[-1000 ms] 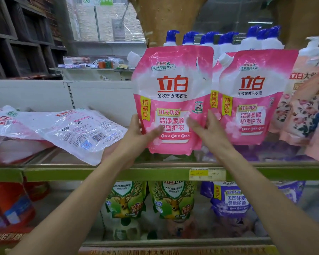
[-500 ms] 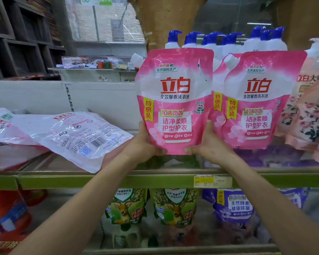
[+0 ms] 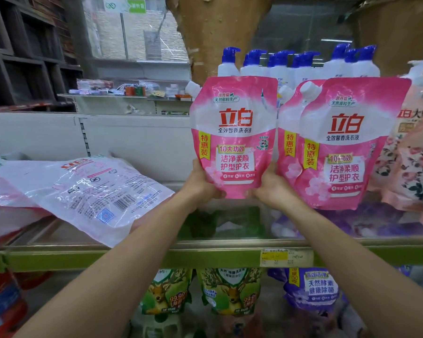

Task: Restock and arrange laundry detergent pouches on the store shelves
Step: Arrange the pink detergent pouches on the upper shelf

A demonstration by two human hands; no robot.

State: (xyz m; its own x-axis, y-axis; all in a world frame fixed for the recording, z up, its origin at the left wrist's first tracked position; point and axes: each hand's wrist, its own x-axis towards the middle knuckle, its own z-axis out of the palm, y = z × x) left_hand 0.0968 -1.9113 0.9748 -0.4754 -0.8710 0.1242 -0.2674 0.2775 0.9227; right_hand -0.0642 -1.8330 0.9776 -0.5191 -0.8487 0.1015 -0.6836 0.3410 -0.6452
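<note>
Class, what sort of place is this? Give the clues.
Probably a supermarket aisle: the green shelf edge carries a price label, the held pink pouch matches the pouches standing beside it, and blue-capped pump bottles line up behind.

**立白 on pouch after pouch**

The held pink pouch (image 3: 235,137) carries the red brand 立白. Beneath it stands 全效馨香洗衣液, and near the top 新升级 天然原料生产. A yellow strip reads 特惠装, and a panel has 10大功效 over 洁净柔顺 护型护衣. The second pink pouch (image 3: 347,147) just to its right bears the same print. Of the pouch behind it (image 3: 288,132) only the 特惠装 strip reads. The floral pouch (image 3: 410,142) at the right edge shows 立白大师, cut off. Below, the green deer pouches (image 3: 171,293) show 99.99, and the purple pouch (image 3: 315,289) reads 高效洁净 and 天然酵素 健康除菌. The lying pouch (image 3: 95,191) shows a barcode and fine print too small to read, as is the writing on the price tag (image 3: 286,258)
</note>
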